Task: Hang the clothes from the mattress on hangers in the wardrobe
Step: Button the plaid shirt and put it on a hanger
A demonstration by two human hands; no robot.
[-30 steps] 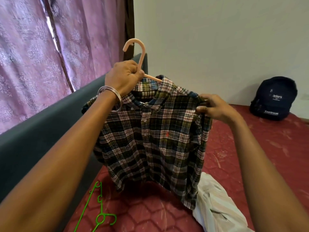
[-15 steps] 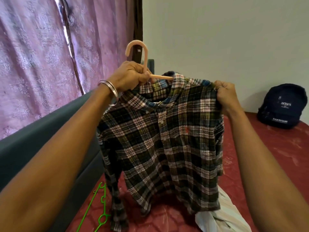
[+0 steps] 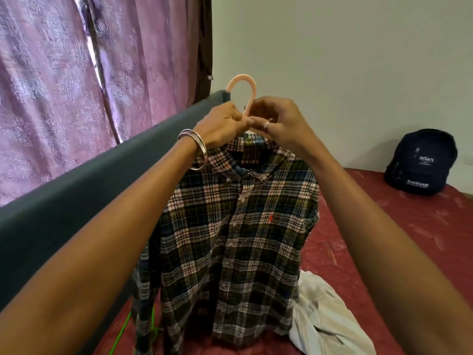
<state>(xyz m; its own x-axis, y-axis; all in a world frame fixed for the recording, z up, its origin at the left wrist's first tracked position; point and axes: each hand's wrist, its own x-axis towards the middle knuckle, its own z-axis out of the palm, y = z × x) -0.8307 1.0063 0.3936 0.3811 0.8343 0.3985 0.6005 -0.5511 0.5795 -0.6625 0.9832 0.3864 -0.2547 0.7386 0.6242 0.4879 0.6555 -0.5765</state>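
Maroon quilted mattress (image 3: pixel 399 226) by pink curtains (image 3: pixel 64 85) — both hands (image 3: pixel 256 121) grip the hanger (image 3: pixel 245 90) bearing a plaid shirt (image 3: pixel 238 239).

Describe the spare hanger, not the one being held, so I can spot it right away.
Start at the dark grey headboard along the left of the maroon mattress. At its foot, low in the view, lies the green hanger, partly hidden behind the plaid shirt. It is thin, bright green and lies flat, unlike the peach hanger held up in both hands.
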